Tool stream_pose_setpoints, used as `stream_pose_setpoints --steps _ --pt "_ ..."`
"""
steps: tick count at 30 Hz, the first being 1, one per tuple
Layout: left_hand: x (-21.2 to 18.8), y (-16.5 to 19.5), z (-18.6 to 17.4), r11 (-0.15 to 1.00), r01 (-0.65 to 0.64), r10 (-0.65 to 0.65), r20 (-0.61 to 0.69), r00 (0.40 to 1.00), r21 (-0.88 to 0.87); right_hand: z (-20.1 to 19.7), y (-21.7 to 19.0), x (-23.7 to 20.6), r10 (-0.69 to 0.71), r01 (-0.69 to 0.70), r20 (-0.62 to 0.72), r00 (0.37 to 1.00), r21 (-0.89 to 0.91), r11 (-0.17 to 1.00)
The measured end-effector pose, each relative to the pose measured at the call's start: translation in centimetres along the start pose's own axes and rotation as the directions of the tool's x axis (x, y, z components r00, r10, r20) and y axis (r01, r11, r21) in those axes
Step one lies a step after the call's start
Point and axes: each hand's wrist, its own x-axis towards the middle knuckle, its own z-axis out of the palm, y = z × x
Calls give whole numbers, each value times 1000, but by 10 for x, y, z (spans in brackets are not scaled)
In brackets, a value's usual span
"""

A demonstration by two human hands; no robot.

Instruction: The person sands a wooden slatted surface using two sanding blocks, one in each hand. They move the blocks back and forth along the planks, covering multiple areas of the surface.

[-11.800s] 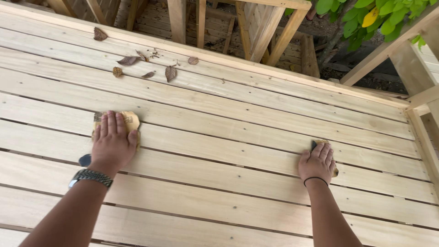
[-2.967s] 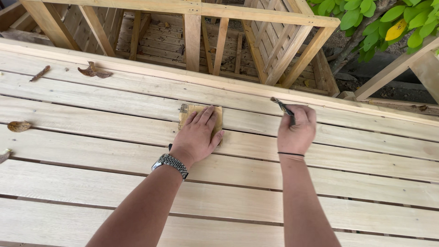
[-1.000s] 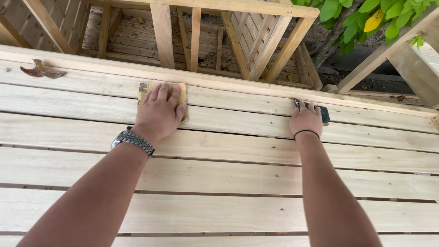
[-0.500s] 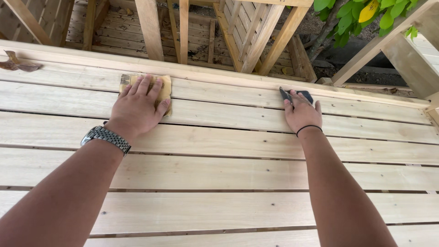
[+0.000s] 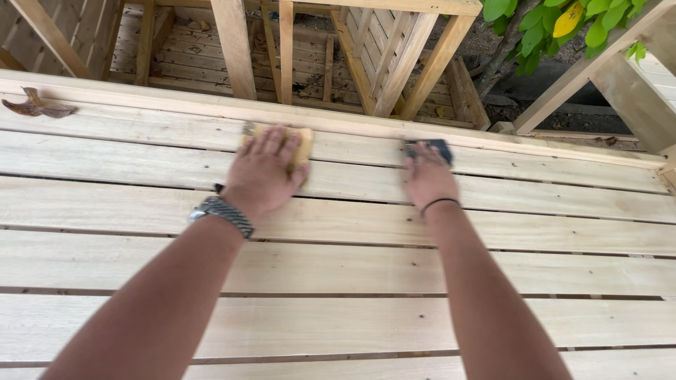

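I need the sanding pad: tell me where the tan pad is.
In the head view, the tan pad lies under the left hand, on a plank near the slatted top's far edge, left of the right hand.

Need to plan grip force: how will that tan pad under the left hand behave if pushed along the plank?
The tan pad looks thin and lies flat, so probably floppy and light. Under the flat left hand, it would likely slide, not roll, on the pale plank.
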Motion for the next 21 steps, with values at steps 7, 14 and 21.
stream_pose_setpoints --steps 7,14,21 --pt "-8 -33 -2 991 134 -135 -25 991 -25 -13 65 10 114 -101 11 993 -384 918" --pt "22 66 0 994 -106 106 -73 992 -1 21 -95 -9 -81 81 20 997 -6 997" --pt "-5 -32 1 997 64 -62 -57 996 33 -36 87 -7 263 -263 42 964 5 965"
